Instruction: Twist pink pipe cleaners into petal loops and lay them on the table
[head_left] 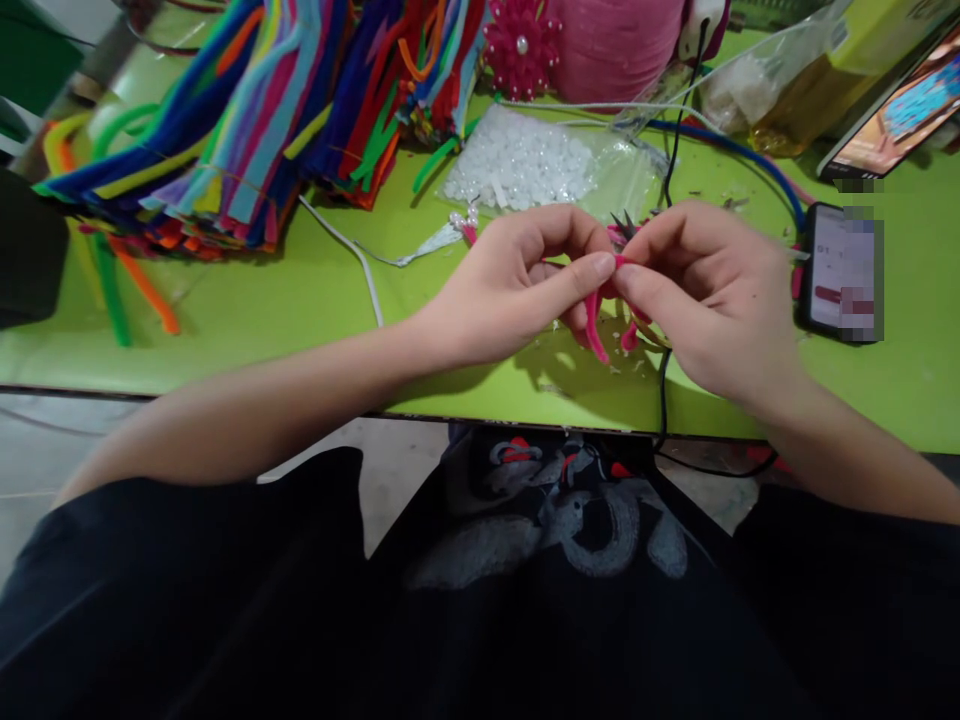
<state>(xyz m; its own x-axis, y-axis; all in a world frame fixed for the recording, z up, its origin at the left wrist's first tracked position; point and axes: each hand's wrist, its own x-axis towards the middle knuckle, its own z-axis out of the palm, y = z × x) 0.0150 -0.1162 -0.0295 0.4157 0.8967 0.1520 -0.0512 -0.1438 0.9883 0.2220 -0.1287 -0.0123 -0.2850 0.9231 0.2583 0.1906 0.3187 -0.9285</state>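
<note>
Lengthwise, the pink strip [595, 328] points nearward, free end slightly right.

Left hand [529, 275]: centre of the frame, thumb and forefinger pinching a pink strip [594, 325], one end hanging below.
Right hand [709, 290]: right of centre, thumb and finger pinching the same strip, close beside the left hand.
Stems [262, 130]: upper left, fuzzy bundles in many colours.
Bag [628, 178]: top centre, clear, with white beads [525, 165] inside.
Flower [504, 45]: top edge, pink, beside a pink roll [619, 50].
Phone [838, 275]: right side, near the right hand.
Screen [904, 110]: upper right corner, tilted.
Table [285, 310]: green, across the upper half.
Clothing [525, 630]: black, grey print, bottom.
</note>
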